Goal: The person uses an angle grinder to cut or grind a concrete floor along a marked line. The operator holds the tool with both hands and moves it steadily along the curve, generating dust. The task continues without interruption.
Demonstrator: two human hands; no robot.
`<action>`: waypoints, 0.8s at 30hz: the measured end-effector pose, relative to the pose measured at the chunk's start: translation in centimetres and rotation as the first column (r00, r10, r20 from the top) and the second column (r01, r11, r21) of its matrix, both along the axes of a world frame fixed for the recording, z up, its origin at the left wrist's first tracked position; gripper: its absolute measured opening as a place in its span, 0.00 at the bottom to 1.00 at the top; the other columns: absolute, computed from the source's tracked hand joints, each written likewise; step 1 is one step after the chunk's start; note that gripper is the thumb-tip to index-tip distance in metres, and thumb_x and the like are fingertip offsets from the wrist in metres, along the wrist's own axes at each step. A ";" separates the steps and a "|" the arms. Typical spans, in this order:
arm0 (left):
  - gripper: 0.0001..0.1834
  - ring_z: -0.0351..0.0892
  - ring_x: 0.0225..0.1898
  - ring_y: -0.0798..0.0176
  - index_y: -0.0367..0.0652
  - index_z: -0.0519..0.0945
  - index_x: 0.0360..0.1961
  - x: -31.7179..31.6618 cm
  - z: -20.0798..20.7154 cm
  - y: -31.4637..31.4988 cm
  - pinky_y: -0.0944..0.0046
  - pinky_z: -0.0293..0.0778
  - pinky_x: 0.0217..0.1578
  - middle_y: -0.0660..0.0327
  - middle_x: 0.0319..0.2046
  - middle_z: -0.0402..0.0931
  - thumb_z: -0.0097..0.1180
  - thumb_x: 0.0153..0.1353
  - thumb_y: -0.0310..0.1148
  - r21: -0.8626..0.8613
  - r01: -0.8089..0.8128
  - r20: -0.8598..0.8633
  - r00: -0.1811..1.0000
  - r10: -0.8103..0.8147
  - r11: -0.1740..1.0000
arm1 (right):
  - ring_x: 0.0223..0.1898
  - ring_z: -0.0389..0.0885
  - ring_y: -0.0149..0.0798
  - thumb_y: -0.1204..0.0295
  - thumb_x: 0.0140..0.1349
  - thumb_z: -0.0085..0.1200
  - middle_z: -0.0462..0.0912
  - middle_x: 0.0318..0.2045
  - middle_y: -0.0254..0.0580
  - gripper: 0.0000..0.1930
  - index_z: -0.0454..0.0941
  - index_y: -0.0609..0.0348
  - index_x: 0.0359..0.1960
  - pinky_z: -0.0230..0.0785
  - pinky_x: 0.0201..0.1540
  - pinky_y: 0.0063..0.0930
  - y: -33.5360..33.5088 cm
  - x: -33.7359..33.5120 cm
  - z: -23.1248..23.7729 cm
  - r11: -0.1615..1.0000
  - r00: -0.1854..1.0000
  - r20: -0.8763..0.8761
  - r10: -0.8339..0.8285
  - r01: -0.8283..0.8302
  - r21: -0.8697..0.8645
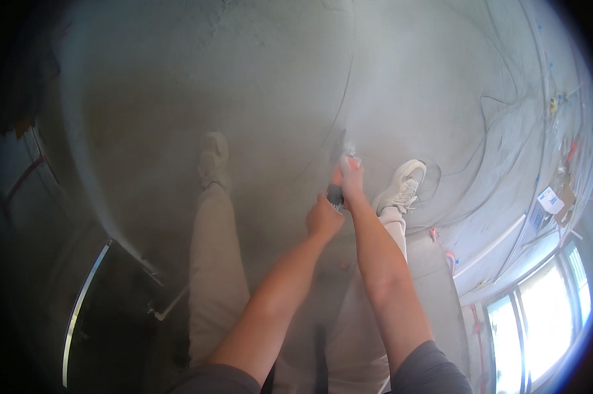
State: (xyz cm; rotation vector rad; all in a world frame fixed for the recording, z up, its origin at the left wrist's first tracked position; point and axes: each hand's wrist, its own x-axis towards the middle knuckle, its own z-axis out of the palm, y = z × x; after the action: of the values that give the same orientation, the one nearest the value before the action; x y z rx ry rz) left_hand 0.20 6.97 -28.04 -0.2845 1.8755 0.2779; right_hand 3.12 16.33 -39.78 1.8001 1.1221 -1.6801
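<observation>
Mid-frame, the left hand (pixel 323 218) and right hand (pixel 350 178) both grasp a dark-handled power tool (pixel 336 192) held down against the dusty concrete floor (pixel 277 79) between two pale shoes (pixel 401 186)

The person's forearms are bare from the elbows down, and the left hand (pixel 323 220) and right hand (pixel 350 178) wear no gloves. Short dark grey sleeves (pixel 429 368) cover the upper arms at the lower edge of the view. Both legs are in light beige trousers (pixel 212 276), plain and loose, dulled by dust haze. On the feet are pale, off-white lace-up sneakers: the left sneaker (pixel 214 157) looks dusty and blurred, the right sneaker (pixel 401 185) shows its laces and thick sole.
</observation>
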 end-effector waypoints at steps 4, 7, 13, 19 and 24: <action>0.28 0.87 0.52 0.34 0.37 0.73 0.57 0.3 -0.2 0.2 0.39 0.80 0.52 0.41 0.47 0.87 0.67 0.59 0.37 -0.005 -0.004 0.042 0.999 0.004 1.000 | 0.71 0.72 0.54 0.38 0.67 0.60 0.71 0.72 0.59 0.54 0.51 0.65 0.81 0.66 0.71 0.48 0.2 0.6 -0.5 1.000 1.000 0.010 0.002 -0.002 0.028; 0.30 0.87 0.52 0.34 0.37 0.73 0.59 0.2 -0.2 0.8 0.40 0.81 0.51 0.41 0.48 0.87 0.68 0.58 0.37 -0.021 -0.018 0.038 0.999 0.018 1.000 | 0.73 0.70 0.56 0.37 0.66 0.61 0.69 0.73 0.61 0.55 0.50 0.64 0.81 0.64 0.73 0.49 0.9 0.8 -1.1 0.998 0.998 0.010 0.061 -0.061 0.022; 0.34 0.87 0.52 0.35 0.36 0.72 0.64 -0.4 0.3 1.7 0.39 0.80 0.51 0.42 0.49 0.87 0.67 0.59 0.37 0.030 -0.058 0.000 0.998 0.059 0.998 | 0.74 0.70 0.57 0.36 0.66 0.60 0.69 0.73 0.62 0.55 0.52 0.64 0.80 0.64 0.73 0.50 1.6 0.3 -1.3 0.995 0.994 0.069 0.080 -0.084 0.059; 0.34 0.87 0.52 0.34 0.33 0.70 0.65 -0.7 0.3 2.2 0.40 0.80 0.53 0.40 0.49 0.86 0.65 0.60 0.36 0.035 -0.075 0.033 0.997 0.074 0.997 | 0.71 0.72 0.54 0.41 0.68 0.63 0.70 0.72 0.60 0.50 0.56 0.63 0.78 0.68 0.70 0.47 2.6 -0.4 -0.8 0.999 0.999 0.006 0.035 -0.035 -0.009; 0.30 0.87 0.52 0.33 0.32 0.72 0.61 -1.6 0.6 3.0 0.40 0.80 0.52 0.38 0.47 0.86 0.64 0.61 0.35 0.019 -0.076 0.045 0.996 0.075 0.997 | 0.70 0.73 0.53 0.43 0.68 0.63 0.70 0.71 0.59 0.49 0.55 0.65 0.78 0.69 0.69 0.46 3.1 -1.3 0.2 1.000 1.000 -0.007 -0.023 0.023 0.000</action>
State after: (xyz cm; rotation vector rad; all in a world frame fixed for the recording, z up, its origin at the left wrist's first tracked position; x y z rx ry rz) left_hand -1.37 10.01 -27.45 -0.3449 1.8201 0.3398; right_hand 1.85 19.45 -39.56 1.8146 1.1083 -1.7007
